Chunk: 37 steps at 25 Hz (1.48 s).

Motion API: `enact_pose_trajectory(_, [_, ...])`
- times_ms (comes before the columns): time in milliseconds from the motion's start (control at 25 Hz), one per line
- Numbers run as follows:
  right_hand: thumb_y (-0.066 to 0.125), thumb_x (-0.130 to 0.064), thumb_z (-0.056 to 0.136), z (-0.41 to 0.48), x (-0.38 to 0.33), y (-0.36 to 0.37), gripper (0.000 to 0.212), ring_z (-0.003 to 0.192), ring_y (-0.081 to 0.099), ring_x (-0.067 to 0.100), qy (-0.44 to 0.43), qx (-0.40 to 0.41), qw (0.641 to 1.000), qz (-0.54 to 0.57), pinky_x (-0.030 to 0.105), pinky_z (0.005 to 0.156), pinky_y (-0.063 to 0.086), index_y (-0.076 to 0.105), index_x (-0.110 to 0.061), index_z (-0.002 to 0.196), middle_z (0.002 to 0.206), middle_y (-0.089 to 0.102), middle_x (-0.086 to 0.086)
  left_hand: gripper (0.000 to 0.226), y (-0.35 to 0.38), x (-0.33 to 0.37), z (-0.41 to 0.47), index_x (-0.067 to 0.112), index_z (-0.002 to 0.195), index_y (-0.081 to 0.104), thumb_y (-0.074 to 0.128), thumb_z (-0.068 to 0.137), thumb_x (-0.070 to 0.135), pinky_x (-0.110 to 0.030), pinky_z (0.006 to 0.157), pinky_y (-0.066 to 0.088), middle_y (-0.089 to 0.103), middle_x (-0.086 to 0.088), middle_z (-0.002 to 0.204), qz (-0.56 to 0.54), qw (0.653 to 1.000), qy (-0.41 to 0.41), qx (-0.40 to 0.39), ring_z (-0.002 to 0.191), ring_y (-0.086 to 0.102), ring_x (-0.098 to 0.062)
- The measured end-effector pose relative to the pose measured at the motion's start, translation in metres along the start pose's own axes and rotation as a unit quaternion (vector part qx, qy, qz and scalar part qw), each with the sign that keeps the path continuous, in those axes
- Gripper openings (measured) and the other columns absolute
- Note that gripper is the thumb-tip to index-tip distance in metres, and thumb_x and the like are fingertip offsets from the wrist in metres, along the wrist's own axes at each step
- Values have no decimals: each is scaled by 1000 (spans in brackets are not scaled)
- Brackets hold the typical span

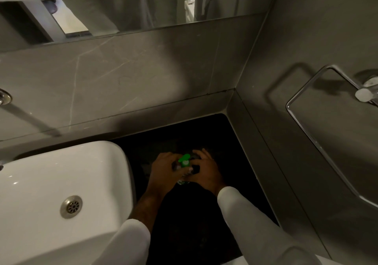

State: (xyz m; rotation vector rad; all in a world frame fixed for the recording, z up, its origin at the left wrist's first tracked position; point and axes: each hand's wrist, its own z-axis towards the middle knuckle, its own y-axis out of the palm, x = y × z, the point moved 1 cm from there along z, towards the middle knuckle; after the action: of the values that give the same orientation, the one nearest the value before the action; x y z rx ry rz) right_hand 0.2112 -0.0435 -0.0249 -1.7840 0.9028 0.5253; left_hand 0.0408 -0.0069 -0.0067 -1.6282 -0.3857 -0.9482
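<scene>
While the head camera looks down into a dim bathroom corner, both hands meet over a small pump bottle (184,161) with a green pump head. It stands on the dark countertop (235,183), just right of the white sink (61,172). The left hand (166,167) wraps its fingers round the bottle just below the pump, and the right hand (205,171) curls round its far side, so both are grasping it; the body is mostly hidden beneath them. It looks like a light, fairly stiff plastic bottle, probably slick this close to a basin. The pump head would likely sink or swivel if squeezed, so the body or the collar under the pump seems the surer place to hold. A chrome towel ring (327,121) hangs on the right wall.
</scene>
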Motion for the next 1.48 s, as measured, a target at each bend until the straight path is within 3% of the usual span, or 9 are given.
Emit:
enact_pose_trajectory(280, [86,-43,70,-2,-5,-5,52,156,12,23,-3,-30,1000,-4,51,126,16,74,-26,118,161,36,-6,35,-3,-6,-2,17,109,79,82,78,33,-1,101,30,67,8,109,-52,998,17,-35,105,52,4])
enact_pose_trajectory(440, [84,-42,72,0,-4,-4,53,155,13,23,-3,-26,1000,-17,49,127,15,74,-24,120,160,37,-6,42,-3,-7,-10,14,126,70,82,86,14,-33,110,48,63,0,133,-151,984,-42,-86,126,57,-9])
enact_pose_trajectory(640, [81,-48,68,0,2,4,47,155,15,21,-14,-13,999,-28,50,125,17,75,-32,112,159,38,-9,16,2,1,-18,24,94,77,86,82,28,-36,87,59,74,2,98,-160,983,-85,4,97,72,-16])
enact_pose_trajectory(880, [82,-51,68,0,0,0,49,155,16,22,-14,-14,999,-36,52,124,21,76,-31,113,158,39,-9,24,2,11,-14,14,73,70,83,84,31,-21,78,41,64,1,74,-24,998,-38,38,83,59,-15])
enact_pose_trajectory(1000, [83,-42,73,-4,0,-2,52,156,14,21,8,-17,1000,3,50,126,18,72,-27,122,160,37,-7,9,1,6,-13,19,97,79,79,88,18,-33,97,50,72,1,104,-132,989,-53,-30,108,63,-13])
enact_pose_trajectory(1120, [76,-34,80,-4,-3,-2,56,156,15,21,39,-9,998,46,49,127,17,64,-18,133,161,35,-1,38,0,7,-12,27,127,69,74,93,12,-39,117,41,60,1,141,-210,969,-81,-102,141,49,-15])
enact_pose_trajectory(1240, [67,-40,82,0,-1,0,45,156,15,22,-1,-33,999,-40,47,127,14,71,-22,123,161,37,-3,46,4,16,-20,49,113,61,87,81,28,-15,90,54,70,20,116,-209,973,-83,-46,110,68,2])
enact_pose_trajectory(1320, [72,-41,77,-1,1,3,45,155,14,22,-1,-28,999,-27,49,126,15,73,-28,119,160,37,-6,41,6,15,-24,45,106,60,87,79,28,-17,76,57,70,19,103,-169,981,-91,12,94,70,3])
enact_pose_trajectory(1480, [77,-43,72,1,6,6,55,155,15,22,-7,-14,999,-40,46,126,16,69,-27,124,159,37,-8,67,6,10,-29,46,144,45,75,92,16,-17,99,54,58,27,136,-252,962,-96,-50,126,59,8])
